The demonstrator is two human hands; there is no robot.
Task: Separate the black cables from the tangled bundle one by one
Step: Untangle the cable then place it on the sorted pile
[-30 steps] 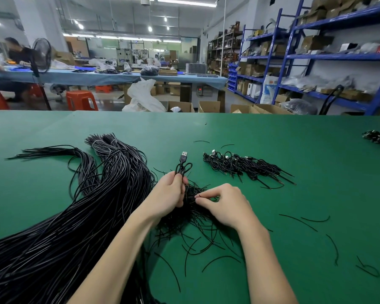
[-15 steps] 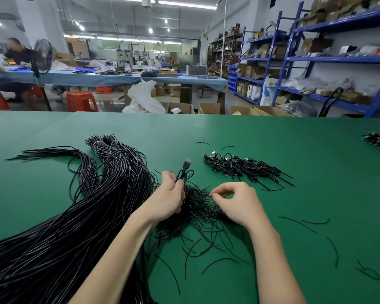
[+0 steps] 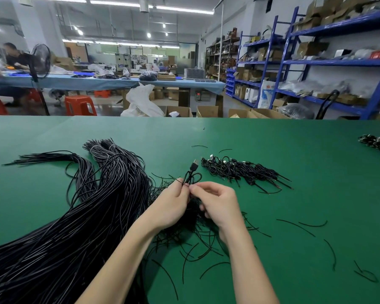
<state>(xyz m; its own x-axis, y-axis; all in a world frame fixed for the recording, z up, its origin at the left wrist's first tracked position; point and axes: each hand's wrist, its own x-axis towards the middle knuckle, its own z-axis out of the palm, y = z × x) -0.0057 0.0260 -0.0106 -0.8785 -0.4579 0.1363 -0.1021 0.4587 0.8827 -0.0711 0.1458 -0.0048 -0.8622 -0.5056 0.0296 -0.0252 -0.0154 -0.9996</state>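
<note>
Table (image 3: 294, 154) as reference: long cable bundle (image 3: 75, 227) at left, sorted cable pile (image 3: 239, 170) centre-rear, tangled bundle (image 3: 184, 222) beneath both hands, loose strands (image 3: 329, 249) right.

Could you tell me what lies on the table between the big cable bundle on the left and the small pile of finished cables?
In the head view, between the bundle and the pile, both hands hold a looped USB cable above a tangle of thin black ties.
</note>
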